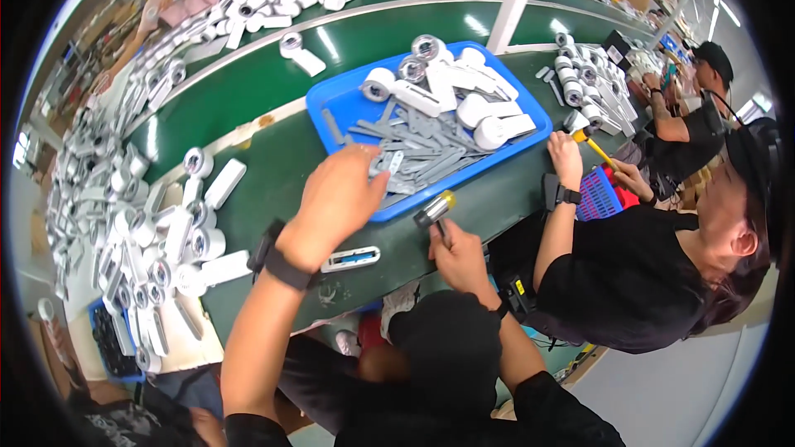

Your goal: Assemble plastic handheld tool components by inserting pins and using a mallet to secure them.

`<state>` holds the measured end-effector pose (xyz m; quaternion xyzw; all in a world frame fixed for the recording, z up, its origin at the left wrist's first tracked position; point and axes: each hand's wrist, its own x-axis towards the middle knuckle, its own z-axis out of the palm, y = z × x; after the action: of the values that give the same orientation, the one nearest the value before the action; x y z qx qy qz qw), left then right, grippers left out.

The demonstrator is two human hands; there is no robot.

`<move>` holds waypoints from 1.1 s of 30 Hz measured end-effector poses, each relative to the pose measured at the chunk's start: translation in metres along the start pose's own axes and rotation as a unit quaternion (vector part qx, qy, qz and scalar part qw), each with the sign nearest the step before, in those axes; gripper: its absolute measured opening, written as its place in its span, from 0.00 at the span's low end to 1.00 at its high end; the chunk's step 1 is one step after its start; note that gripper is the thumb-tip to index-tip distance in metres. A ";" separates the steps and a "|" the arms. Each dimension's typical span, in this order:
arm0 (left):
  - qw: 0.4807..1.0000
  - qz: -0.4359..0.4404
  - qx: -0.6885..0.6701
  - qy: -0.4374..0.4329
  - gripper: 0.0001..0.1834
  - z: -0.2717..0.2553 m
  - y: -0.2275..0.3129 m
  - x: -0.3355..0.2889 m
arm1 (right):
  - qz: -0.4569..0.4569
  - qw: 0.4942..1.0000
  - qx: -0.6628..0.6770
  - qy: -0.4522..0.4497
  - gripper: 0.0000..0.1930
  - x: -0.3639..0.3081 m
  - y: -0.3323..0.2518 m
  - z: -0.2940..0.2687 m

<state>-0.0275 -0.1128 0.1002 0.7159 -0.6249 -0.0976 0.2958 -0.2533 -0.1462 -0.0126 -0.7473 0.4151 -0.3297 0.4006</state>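
My left hand reaches over the near-left rim of a blue tray. Its thumb and fingers are apart beside the grey plastic strips heaped inside; some fingertips are hidden. A lighter grey strip lies close to the fingertips, and no firm grip on it shows. In my right hand is a mallet, its yellow-capped head raised just off the tray's near side. Between the hands, on the green table, rests a white elongated housing with a blue part inside.
White round-headed housings share the tray, and a large pile covers the table's left. Beyond runs a green conveyor carrying one housing. At right, a co-worker holds a yellow-handled hammer near a blue basket.
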 end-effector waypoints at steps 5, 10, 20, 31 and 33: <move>0.995 0.065 0.079 -0.020 0.24 0.043 -0.017 0.100 | -0.047 0.999 -0.011 0.002 0.04 0.000 0.008 0.002; 0.990 0.065 0.118 -0.041 0.28 0.075 -0.019 0.164 | -0.063 0.998 0.013 0.015 0.07 -0.001 0.007 -0.002; 0.958 0.137 0.249 -0.034 0.10 0.048 -0.047 0.198 | -0.085 0.996 0.003 0.012 0.07 0.001 0.015 0.004; 0.924 0.044 0.370 -0.089 0.10 -0.053 -0.080 0.042 | -0.010 0.999 0.009 -0.040 0.13 0.001 0.014 -0.001; 0.926 0.019 0.365 -0.092 0.10 -0.041 -0.105 0.028 | -0.028 0.999 0.021 -0.031 0.13 0.001 0.010 0.001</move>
<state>0.0866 -0.1231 0.0822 0.7499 -0.6556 0.0773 -0.0425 -0.2554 -0.1496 -0.0215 -0.7597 0.3745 -0.3263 0.4198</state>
